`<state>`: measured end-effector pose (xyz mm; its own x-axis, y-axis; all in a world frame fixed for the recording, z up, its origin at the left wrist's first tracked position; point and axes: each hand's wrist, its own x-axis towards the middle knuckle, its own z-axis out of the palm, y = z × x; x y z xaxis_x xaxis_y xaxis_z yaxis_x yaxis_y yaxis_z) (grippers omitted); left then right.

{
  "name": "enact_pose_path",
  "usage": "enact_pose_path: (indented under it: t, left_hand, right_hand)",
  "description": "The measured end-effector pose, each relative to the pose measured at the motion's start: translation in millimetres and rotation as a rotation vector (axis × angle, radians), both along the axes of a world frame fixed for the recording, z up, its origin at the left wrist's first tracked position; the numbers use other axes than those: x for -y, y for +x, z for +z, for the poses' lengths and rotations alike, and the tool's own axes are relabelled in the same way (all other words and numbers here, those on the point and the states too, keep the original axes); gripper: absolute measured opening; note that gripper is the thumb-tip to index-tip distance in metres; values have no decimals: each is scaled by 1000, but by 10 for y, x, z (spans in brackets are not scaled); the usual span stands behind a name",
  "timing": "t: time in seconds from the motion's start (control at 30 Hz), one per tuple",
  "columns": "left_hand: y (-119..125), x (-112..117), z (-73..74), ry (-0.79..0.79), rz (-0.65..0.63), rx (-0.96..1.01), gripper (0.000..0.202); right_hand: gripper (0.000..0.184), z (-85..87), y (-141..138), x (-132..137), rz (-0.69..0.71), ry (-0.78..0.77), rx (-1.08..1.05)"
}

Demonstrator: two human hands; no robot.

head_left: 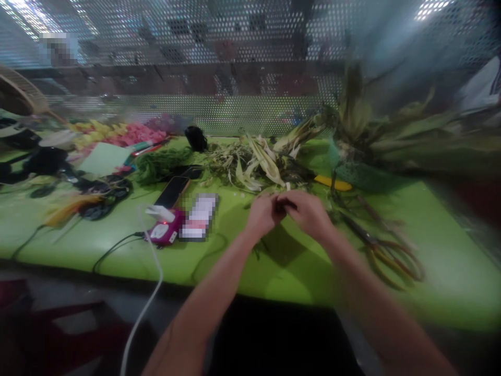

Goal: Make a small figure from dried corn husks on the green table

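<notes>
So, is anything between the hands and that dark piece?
Nothing visible: left hand and right hand both pinch the dark piece above the table. Scissors lie off to the right, the leaf pile behind.

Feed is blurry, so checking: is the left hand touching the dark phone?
Apart. The head view shows bare green table between the left hand and the dark phone.

There are two hands, a left hand (263, 213) and a right hand (309, 211), with one pair of scissors (385, 250) right of them, one phone (172, 191) and one pink box (164, 232) left of them, and one leaf pile (258, 162) behind them.
</notes>
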<state>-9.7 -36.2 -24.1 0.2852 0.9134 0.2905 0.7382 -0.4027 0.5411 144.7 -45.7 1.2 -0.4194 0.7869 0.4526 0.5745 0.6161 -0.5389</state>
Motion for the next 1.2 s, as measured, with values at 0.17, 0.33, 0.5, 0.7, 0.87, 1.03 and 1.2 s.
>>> enact_pose_path:
  t: [0.17, 0.33, 0.5, 0.7, 0.87, 1.03, 1.2]
  left_hand:
    - [-18, -30, -48, -114, -9, 251, 14]
    - [-22, -54, -50, -179, 95, 281, 16]
    - [-8, -47, -52, -150, 64, 288, 11]
    - [-10, -117, -94, -434, 71, 942, 14]
    - [-24, -127, -79, -549, 231, 1423, 25]
    - [-1, -119, -62, -652, 289, 1486, 30]
    - [22, -116, -86, -649, 311, 1467, 32]
  right_hand:
    - [21, 72, 57, -18, -71, 2, -222]
    - [12, 40, 136, -112, -164, -44, -271]
    - [6, -40, 70, -113, -134, -53, -210]
    - [14, -22, -12, -26, -163, 46, -248]
    - [12, -106, -149, 32, 24, 62, -206]
    - [16, -235, -219, 7, 9, 167, 222]
    - [19, -257, -236, 15, -223, 253, 369]
